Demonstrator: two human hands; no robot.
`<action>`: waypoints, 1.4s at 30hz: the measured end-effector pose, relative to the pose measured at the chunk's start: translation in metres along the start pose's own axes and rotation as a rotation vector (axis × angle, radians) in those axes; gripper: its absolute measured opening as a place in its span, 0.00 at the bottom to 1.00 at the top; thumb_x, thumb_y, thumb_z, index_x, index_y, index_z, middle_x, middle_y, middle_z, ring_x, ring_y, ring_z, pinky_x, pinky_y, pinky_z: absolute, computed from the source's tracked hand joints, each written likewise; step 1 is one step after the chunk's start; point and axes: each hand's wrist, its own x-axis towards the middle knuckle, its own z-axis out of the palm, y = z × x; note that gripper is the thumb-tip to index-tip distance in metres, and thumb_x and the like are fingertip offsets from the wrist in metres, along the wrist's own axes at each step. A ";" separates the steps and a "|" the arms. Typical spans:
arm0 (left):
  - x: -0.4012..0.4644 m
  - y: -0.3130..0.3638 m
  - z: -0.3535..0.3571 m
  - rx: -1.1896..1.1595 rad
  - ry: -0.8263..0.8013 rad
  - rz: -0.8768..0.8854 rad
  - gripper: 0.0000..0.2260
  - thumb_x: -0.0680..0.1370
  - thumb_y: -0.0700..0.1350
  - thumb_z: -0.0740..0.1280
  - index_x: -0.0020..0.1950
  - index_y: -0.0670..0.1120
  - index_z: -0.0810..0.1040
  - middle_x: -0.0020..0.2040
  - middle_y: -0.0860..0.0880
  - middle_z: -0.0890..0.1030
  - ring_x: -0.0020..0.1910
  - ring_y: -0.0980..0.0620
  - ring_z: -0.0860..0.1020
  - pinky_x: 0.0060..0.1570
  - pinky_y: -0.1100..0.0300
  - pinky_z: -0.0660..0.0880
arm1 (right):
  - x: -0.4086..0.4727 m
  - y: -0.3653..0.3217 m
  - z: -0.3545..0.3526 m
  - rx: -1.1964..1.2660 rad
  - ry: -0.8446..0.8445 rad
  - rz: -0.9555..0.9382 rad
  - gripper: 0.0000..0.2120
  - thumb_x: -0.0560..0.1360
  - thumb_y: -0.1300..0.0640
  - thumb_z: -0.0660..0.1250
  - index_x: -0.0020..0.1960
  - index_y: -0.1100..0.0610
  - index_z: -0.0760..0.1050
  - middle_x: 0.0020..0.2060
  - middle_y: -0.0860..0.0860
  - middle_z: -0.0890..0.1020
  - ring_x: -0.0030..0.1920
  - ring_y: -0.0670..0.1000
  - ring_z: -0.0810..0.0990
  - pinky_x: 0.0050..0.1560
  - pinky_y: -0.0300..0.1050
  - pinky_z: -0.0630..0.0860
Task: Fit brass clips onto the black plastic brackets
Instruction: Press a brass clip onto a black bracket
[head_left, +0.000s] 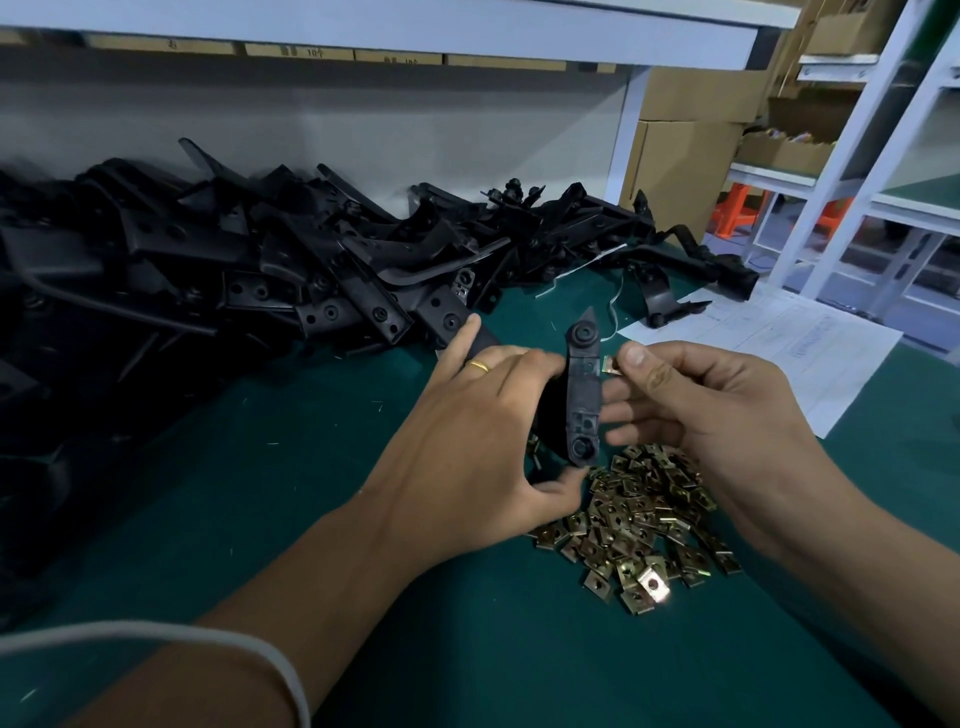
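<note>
Head view, only view supplied. Bracket (583, 395) stands upright at centre frame in my left hand (483, 441), fingers curled round its left side and thumb hooked under its lower end, so the right edge is left bare for fitting. My right hand (727, 410) sits just beside that edge, thumb and forefinger pinching one brass clip (609, 365) near the bracket's upper part; the remaining fingers (631, 402) lie loosely spread against the bracket's right side. Clip appears not yet seated; I judge it is held level with its slot for a sideways push.

Loose clips (644, 525) lie heaped on the green table (467, 649) directly below my hands, lower centre-right, presumably kept there for short reaches. Unfitted brackets (260, 260) are piled across the left and upper centre of frame, against the back wall. A paper sheet (800, 353) lies at right, partly under one stray bracket.

Open room: bare table at lower centre and lower left. The table's right edge runs close past the paper. A white cable (234, 644) crosses my left forearm at lower left; possible snag.
</note>
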 end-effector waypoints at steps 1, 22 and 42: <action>0.000 0.000 0.000 0.004 0.001 0.002 0.31 0.72 0.59 0.71 0.69 0.43 0.74 0.60 0.51 0.81 0.66 0.53 0.76 0.81 0.45 0.54 | 0.000 0.000 0.001 -0.005 -0.005 0.003 0.09 0.74 0.51 0.74 0.43 0.56 0.87 0.41 0.60 0.88 0.39 0.55 0.88 0.39 0.41 0.83; -0.001 0.009 0.002 0.064 -0.081 0.063 0.30 0.76 0.57 0.69 0.72 0.41 0.73 0.65 0.50 0.80 0.71 0.52 0.72 0.82 0.49 0.50 | -0.003 0.008 0.001 -0.167 0.039 -0.155 0.08 0.76 0.54 0.75 0.42 0.59 0.86 0.36 0.59 0.87 0.35 0.55 0.85 0.37 0.45 0.84; 0.002 0.001 0.002 0.102 0.299 -0.467 0.34 0.77 0.60 0.66 0.75 0.38 0.69 0.63 0.44 0.81 0.71 0.46 0.73 0.80 0.40 0.55 | 0.005 0.026 0.005 -1.074 -0.337 -0.495 0.11 0.79 0.49 0.71 0.60 0.48 0.85 0.51 0.43 0.80 0.55 0.47 0.76 0.58 0.47 0.75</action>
